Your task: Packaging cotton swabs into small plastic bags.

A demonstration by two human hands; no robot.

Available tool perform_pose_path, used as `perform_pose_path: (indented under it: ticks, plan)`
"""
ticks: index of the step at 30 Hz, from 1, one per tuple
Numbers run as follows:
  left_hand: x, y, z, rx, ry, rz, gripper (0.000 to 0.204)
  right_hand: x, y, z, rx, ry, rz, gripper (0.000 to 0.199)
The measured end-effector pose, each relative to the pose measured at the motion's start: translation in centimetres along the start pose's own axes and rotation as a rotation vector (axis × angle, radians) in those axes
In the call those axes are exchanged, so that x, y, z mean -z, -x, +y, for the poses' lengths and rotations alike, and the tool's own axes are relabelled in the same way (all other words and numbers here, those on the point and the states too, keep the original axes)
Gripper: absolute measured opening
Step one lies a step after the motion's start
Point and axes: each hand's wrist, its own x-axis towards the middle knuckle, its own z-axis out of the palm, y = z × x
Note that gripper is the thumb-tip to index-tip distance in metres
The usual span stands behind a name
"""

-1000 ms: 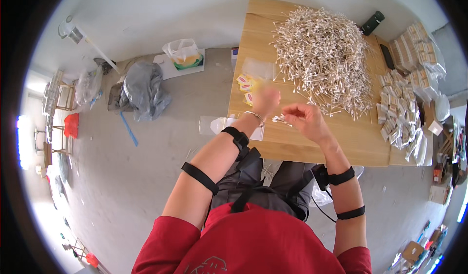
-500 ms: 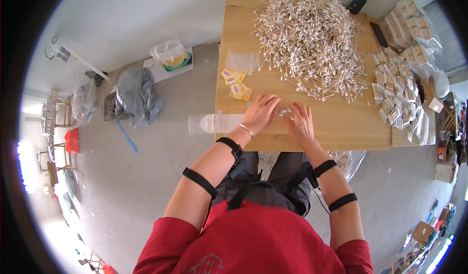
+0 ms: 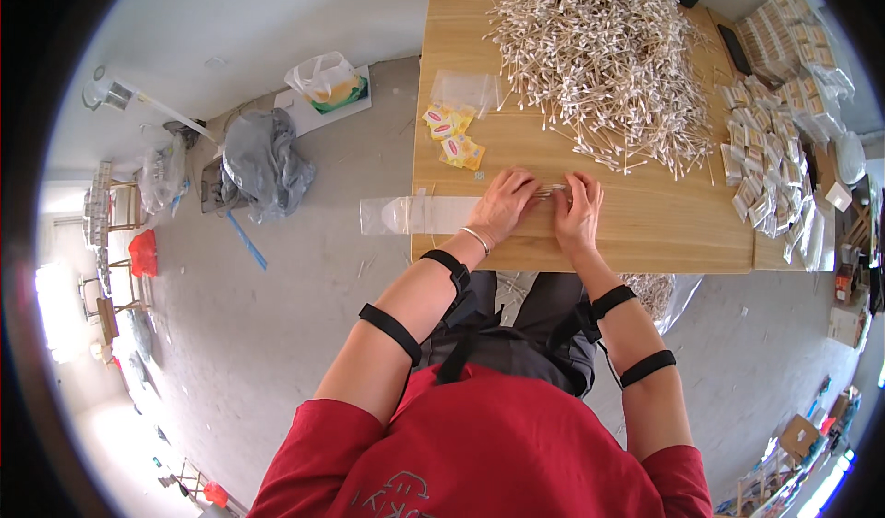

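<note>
The wooden surface (image 3: 664,237) spreads beneath both hands. Beyond the right hand (image 3: 578,212) rises a large heap of cotton swabs (image 3: 604,71); well to that hand's right lie piled plastic-wrapped swab packs (image 3: 765,163). Just left of the left hand (image 3: 503,203), a clear plastic sleeve (image 3: 383,216) juts past the edge. Yellow printed cards (image 3: 461,154) lie beyond and left of the left hand. Smallest, a bunch of cotton swabs (image 3: 551,188) sits between the hands, both gripping it by curled fingertips.
</note>
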Motion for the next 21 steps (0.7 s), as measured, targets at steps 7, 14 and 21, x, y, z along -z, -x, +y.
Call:
perform_pose_path:
  ticks: [7,14,21]
  plan:
    - [-0.2,0.0,-0.1,0.03,0.037,0.005,0.032,-3.0,-1.8,-2.0,-0.093,-0.298,0.071,0.037]
    - [0.8,0.0,0.2,0.158,0.168,-0.039,0.036,-0.7,-2.0,-0.9,0.007,-0.146,-0.024,0.048]
    - [2.2,0.2,-0.5,0.519,0.539,0.146,0.031,0.5,0.0,-3.7,0.236,0.385,-0.557,0.08]
